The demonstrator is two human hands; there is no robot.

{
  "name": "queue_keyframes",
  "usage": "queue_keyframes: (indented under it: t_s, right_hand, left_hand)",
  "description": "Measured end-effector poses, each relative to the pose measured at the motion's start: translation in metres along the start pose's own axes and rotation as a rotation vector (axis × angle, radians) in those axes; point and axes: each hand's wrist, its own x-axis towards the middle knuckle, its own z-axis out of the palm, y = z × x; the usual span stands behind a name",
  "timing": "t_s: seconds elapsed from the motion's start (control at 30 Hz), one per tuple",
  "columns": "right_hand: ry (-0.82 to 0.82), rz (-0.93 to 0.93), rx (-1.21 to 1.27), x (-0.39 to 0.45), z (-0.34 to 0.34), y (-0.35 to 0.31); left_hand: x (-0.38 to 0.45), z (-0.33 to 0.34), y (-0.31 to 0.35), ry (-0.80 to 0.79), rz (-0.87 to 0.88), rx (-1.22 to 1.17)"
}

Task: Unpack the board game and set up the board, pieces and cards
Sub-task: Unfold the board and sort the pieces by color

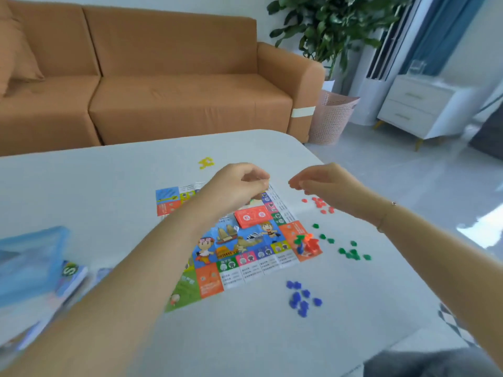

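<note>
On top of a pale grey table (109,186) in a living room, board game half laid out, both hands up over it.

Orange sofa (163,85) behind the table, a potted plant (334,25) and white drawers (416,104) off to the right. The board (231,248) lies flat mid-table with a red card deck (251,216) on it and pawns (306,244) on its right corner. Left hand (236,189) hovers above the board's far edge, fingers curled in; can't tell if it's pinching anything. Right hand (326,183) sits just beside it, fingers loosely bent, nothing visible in them. Red (321,205), green (351,251), blue (299,299) and yellow tokens (206,162) lie scattered around. Blue box (30,265) at left is blurry and cut off.
</note>
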Motion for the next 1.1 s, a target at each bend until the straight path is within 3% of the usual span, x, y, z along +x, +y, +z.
queue_keyframes:
  t_s: [0.17,0.27,0.4,0.5,0.67,0.9,1.1]
  right_hand:
    - [-0.07,0.051,-0.223,-0.065,-0.041,0.034]
    - [-0.051,0.119,-0.185,-0.09,-0.057,0.069]
    - [-0.12,0.101,-0.187,-0.086,-0.055,0.11]
    - [-0.202,-0.021,-0.189,-0.062,-0.042,0.123]
    - [-0.291,-0.275,-0.101,-0.027,-0.02,0.126]
    - [-0.433,-0.279,0.099,-0.024,-0.012,0.15]
    - [-0.523,-0.296,0.207,-0.044,-0.027,0.159]
  left_hand:
    - [-0.04,0.059,0.013,-0.208,-0.066,-0.356]
    - [-0.04,0.099,0.006,-0.198,-0.143,-0.455]
    - [-0.034,0.13,0.002,-0.113,-0.225,-0.493]
    - [-0.03,0.135,0.006,0.05,-0.245,-0.592]
    - [-0.053,0.153,0.012,0.355,-0.235,-0.969]
    - [-0.107,0.246,0.021,0.078,-0.517,-1.334]
    - [-0.108,0.279,0.015,-0.017,-0.552,-1.377]
